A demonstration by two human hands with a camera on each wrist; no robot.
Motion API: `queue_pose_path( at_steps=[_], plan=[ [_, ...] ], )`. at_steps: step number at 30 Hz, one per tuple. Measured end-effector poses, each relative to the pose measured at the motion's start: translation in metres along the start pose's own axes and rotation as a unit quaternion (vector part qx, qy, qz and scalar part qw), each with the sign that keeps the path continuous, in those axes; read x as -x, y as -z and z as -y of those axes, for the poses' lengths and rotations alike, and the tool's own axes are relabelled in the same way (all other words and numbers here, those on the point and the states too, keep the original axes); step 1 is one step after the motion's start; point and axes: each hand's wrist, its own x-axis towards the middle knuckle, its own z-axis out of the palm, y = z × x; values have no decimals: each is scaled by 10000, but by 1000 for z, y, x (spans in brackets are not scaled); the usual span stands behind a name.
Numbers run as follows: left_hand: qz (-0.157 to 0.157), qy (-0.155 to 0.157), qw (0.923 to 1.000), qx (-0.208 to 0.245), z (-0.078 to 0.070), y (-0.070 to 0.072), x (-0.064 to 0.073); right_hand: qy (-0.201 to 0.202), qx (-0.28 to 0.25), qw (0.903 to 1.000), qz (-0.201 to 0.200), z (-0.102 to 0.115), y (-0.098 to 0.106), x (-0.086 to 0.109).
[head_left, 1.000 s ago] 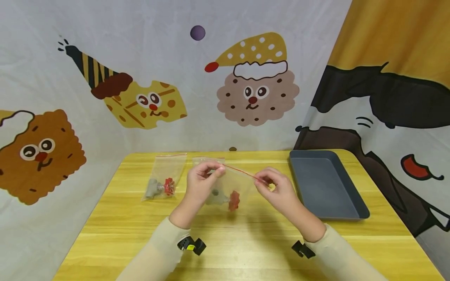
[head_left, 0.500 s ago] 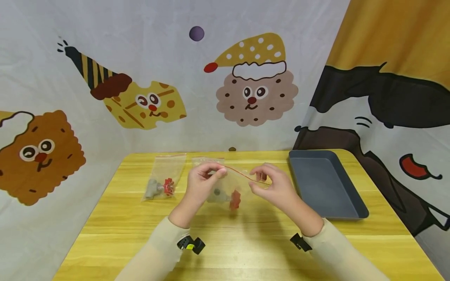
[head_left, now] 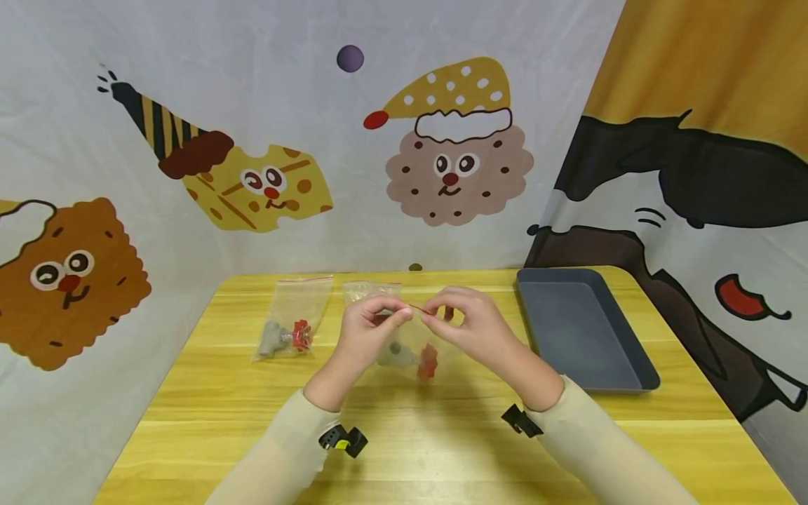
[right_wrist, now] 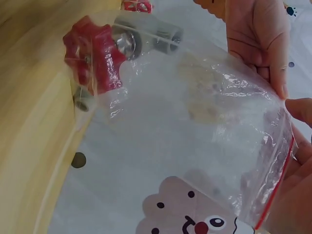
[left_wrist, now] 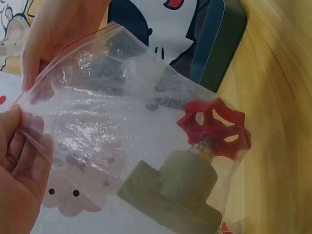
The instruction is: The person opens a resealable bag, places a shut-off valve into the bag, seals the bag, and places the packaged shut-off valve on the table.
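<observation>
Between my hands hangs a clear zip bag (left_wrist: 107, 97) with a red seal strip along its mouth. Inside lies a valve with a grey body (left_wrist: 180, 190) and a red handwheel (left_wrist: 214, 126). My left hand (head_left: 371, 328) pinches one end of the bag's mouth between thumb and fingers. Close beside it, my right hand (head_left: 470, 324) pinches the red strip, the two sets of fingertips almost meeting. In the right wrist view the strip runs down past my right hand (right_wrist: 297, 190), and the handwheel (right_wrist: 95, 56) hangs at the bag's far end.
Flat on the wooden table (head_left: 416, 449), at left, lies another zip bag (head_left: 299, 301) containing a similar red-wheeled valve (head_left: 287, 338). A further bag (head_left: 372, 287) lies behind my left hand, partly hidden. At right sits a grey tray (head_left: 587, 330). A printed cloth (head_left: 284, 70) hangs behind.
My right hand has slid left along the red strip, from the bag's far corner to beside my left hand. The left hand has barely moved; the bagged valve has shifted slightly right.
</observation>
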Motion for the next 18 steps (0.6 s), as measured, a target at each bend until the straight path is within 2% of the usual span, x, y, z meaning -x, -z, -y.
queue_pose_path(
  at_steps=[7,15,18],
  plan=[
    [9,-131,9999,-98,1,0,0,-29,173,9998,-40,3,-3,-5],
    [30,-102,9998,-149,1,0,1,41,87,9999,-137,2,-6,-7],
    [17,-88,9998,-172,11,0,1,-11,29,9999,-142,1,-7,-8]
  ],
)
